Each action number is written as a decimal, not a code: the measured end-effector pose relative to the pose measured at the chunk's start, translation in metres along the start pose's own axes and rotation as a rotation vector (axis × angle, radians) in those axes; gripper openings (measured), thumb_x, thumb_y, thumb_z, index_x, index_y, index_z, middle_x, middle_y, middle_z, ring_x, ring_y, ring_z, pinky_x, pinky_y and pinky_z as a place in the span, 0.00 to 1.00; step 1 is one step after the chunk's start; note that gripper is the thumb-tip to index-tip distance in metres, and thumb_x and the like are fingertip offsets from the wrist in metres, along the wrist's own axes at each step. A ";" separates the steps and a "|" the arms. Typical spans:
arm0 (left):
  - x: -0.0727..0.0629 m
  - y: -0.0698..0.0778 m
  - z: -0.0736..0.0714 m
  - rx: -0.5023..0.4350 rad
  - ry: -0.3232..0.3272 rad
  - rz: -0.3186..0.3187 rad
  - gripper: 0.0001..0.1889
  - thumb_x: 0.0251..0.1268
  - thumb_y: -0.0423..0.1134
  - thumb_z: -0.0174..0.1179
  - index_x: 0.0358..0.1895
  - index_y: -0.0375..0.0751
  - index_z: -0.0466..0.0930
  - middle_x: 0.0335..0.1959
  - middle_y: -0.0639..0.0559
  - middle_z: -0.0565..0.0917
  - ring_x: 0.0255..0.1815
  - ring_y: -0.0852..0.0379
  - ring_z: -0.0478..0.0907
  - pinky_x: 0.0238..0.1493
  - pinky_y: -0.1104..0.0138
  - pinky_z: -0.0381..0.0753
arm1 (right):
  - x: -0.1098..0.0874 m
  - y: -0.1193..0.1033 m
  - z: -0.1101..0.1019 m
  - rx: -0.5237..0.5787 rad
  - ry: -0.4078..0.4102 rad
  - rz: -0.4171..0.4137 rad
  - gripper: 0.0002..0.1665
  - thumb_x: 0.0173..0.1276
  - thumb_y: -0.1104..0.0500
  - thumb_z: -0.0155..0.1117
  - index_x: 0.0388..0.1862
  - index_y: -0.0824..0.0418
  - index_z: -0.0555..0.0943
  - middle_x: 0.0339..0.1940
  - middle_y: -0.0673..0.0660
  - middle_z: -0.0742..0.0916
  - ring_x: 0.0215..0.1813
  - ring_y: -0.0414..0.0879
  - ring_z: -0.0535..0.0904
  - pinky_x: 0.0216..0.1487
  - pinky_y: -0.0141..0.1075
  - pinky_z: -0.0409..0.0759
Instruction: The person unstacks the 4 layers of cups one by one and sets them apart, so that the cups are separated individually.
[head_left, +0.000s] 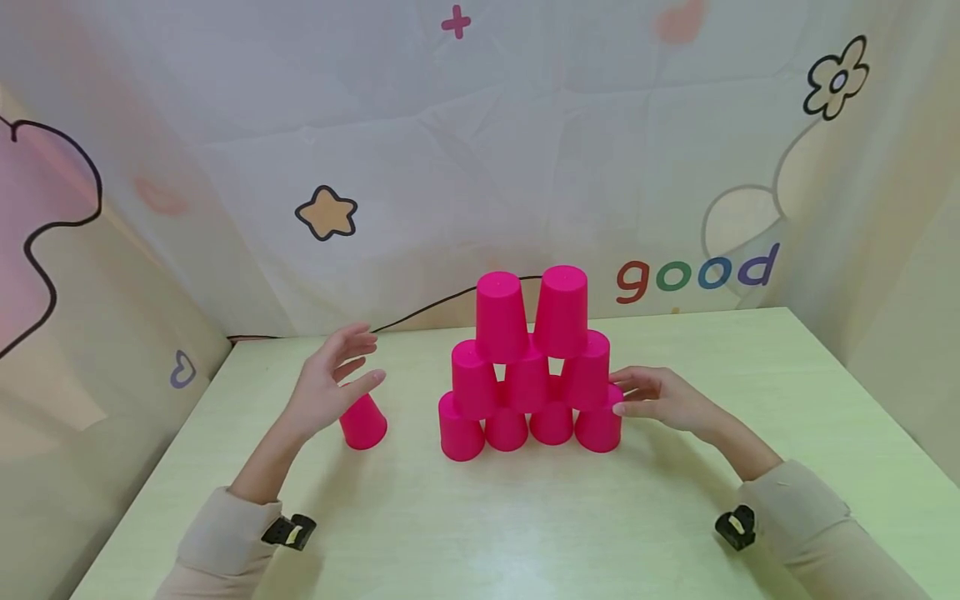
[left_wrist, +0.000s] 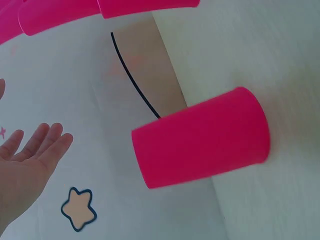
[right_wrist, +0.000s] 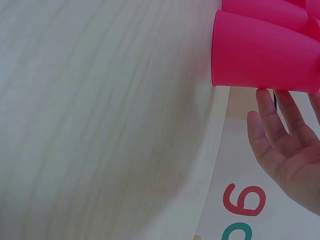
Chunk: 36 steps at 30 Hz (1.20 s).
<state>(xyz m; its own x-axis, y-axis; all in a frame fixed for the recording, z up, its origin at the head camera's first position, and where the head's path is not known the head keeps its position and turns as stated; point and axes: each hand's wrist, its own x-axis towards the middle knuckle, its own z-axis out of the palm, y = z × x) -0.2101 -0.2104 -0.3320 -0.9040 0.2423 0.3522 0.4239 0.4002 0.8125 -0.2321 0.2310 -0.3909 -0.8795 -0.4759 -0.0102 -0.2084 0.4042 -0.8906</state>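
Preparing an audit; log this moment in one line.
pink tapered cup pyramid: rows four, three, two | left grip: empty, near lone pink tapered cup | right grip: beside pyramid's bottom-right cup

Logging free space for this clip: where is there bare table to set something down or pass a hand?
Bare: the near table, bordered by the stack and sleeves; the gap between stack and lone cup; the table right of the right hand. Crowded: around the lone cup, with the left hand close by, and at the stack's right end, by the right hand.
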 end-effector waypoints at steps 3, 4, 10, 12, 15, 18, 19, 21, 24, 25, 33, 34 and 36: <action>0.002 0.007 0.006 -0.013 -0.001 0.038 0.30 0.56 0.27 0.60 0.63 0.34 0.60 0.55 0.40 0.72 0.57 0.44 0.69 0.57 0.56 0.68 | 0.000 0.000 0.000 -0.001 0.003 -0.001 0.28 0.60 0.60 0.63 0.57 0.68 0.70 0.53 0.66 0.77 0.53 0.59 0.74 0.45 0.42 0.79; 0.002 0.009 0.008 -0.020 -0.001 0.051 0.30 0.56 0.27 0.60 0.62 0.34 0.60 0.55 0.39 0.72 0.57 0.43 0.69 0.57 0.56 0.68 | 0.000 0.000 0.000 -0.003 0.004 -0.002 0.28 0.60 0.60 0.63 0.57 0.68 0.70 0.53 0.66 0.77 0.53 0.59 0.74 0.45 0.41 0.79; 0.006 0.022 0.021 -0.058 0.001 0.102 0.30 0.56 0.26 0.59 0.62 0.34 0.60 0.54 0.38 0.73 0.56 0.43 0.70 0.57 0.57 0.69 | 0.000 0.000 0.001 -0.006 0.005 -0.005 0.29 0.60 0.59 0.64 0.58 0.67 0.70 0.54 0.65 0.77 0.53 0.59 0.74 0.46 0.42 0.78; 0.008 0.026 0.025 -0.067 0.000 0.114 0.29 0.56 0.26 0.59 0.62 0.34 0.60 0.54 0.39 0.73 0.56 0.44 0.70 0.56 0.58 0.69 | 0.000 0.000 0.001 -0.005 0.006 -0.003 0.29 0.60 0.58 0.64 0.59 0.67 0.70 0.54 0.65 0.77 0.53 0.59 0.74 0.46 0.42 0.78; 0.011 0.031 0.032 -0.085 0.000 0.122 0.29 0.57 0.27 0.58 0.63 0.35 0.60 0.55 0.41 0.73 0.56 0.46 0.70 0.56 0.59 0.70 | 0.000 0.000 0.001 -0.006 0.007 0.001 0.29 0.60 0.58 0.64 0.59 0.67 0.70 0.54 0.65 0.77 0.53 0.58 0.74 0.46 0.42 0.78; 0.014 0.036 0.039 -0.107 -0.001 0.125 0.29 0.58 0.28 0.58 0.63 0.36 0.60 0.56 0.43 0.72 0.57 0.47 0.70 0.57 0.60 0.70 | -0.001 0.000 0.001 -0.006 0.011 0.002 0.29 0.60 0.58 0.64 0.58 0.67 0.70 0.54 0.65 0.77 0.53 0.58 0.74 0.46 0.42 0.78; 0.016 0.037 0.041 -0.113 0.000 0.127 0.29 0.58 0.28 0.58 0.63 0.36 0.61 0.56 0.43 0.72 0.57 0.47 0.70 0.57 0.61 0.70 | -0.001 -0.001 0.001 -0.004 0.011 0.002 0.29 0.60 0.58 0.64 0.58 0.67 0.70 0.54 0.65 0.77 0.53 0.58 0.74 0.46 0.42 0.78; 0.019 0.040 0.045 -0.122 0.001 0.136 0.29 0.57 0.28 0.59 0.63 0.37 0.60 0.56 0.43 0.72 0.57 0.47 0.70 0.57 0.60 0.70 | -0.001 -0.001 0.001 -0.004 0.012 0.000 0.29 0.60 0.58 0.64 0.58 0.67 0.70 0.54 0.65 0.77 0.53 0.58 0.74 0.46 0.41 0.78; 0.023 0.044 0.051 -0.135 0.009 0.143 0.30 0.55 0.28 0.60 0.63 0.37 0.61 0.56 0.42 0.72 0.57 0.49 0.70 0.57 0.58 0.70 | -0.001 -0.001 0.001 0.000 0.007 -0.004 0.28 0.60 0.59 0.64 0.58 0.67 0.70 0.54 0.65 0.77 0.53 0.59 0.74 0.46 0.41 0.78; 0.025 0.046 0.053 -0.137 0.011 0.142 0.31 0.55 0.28 0.60 0.63 0.37 0.61 0.56 0.42 0.72 0.57 0.49 0.70 0.57 0.58 0.70 | 0.000 -0.001 0.001 0.001 0.006 -0.007 0.28 0.60 0.59 0.64 0.58 0.67 0.70 0.54 0.65 0.77 0.53 0.59 0.74 0.46 0.42 0.78; 0.038 0.058 0.071 -0.192 0.028 0.150 0.30 0.56 0.30 0.60 0.63 0.38 0.61 0.55 0.42 0.72 0.56 0.50 0.70 0.57 0.58 0.70 | 0.000 0.001 0.001 0.004 0.006 -0.013 0.28 0.60 0.59 0.64 0.58 0.67 0.70 0.53 0.65 0.77 0.53 0.59 0.74 0.46 0.41 0.78; 0.039 0.058 0.073 -0.199 0.031 0.151 0.30 0.56 0.30 0.60 0.63 0.38 0.61 0.55 0.42 0.72 0.56 0.50 0.70 0.57 0.58 0.70 | 0.000 0.002 0.001 0.006 0.005 -0.015 0.28 0.60 0.59 0.64 0.58 0.67 0.70 0.53 0.65 0.77 0.53 0.59 0.74 0.46 0.41 0.78; 0.042 0.060 0.077 -0.208 0.038 0.153 0.30 0.56 0.30 0.60 0.63 0.38 0.61 0.55 0.42 0.72 0.56 0.50 0.70 0.57 0.57 0.69 | 0.000 0.002 0.001 0.008 0.004 -0.017 0.28 0.60 0.59 0.64 0.58 0.67 0.70 0.53 0.65 0.77 0.53 0.59 0.73 0.46 0.41 0.78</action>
<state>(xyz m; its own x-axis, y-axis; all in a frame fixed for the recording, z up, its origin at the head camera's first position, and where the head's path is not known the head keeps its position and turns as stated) -0.2186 -0.1085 -0.3044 -0.8334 0.2511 0.4923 0.5387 0.1703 0.8251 -0.2320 0.2312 -0.3934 -0.8777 -0.4792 0.0073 -0.2204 0.3900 -0.8940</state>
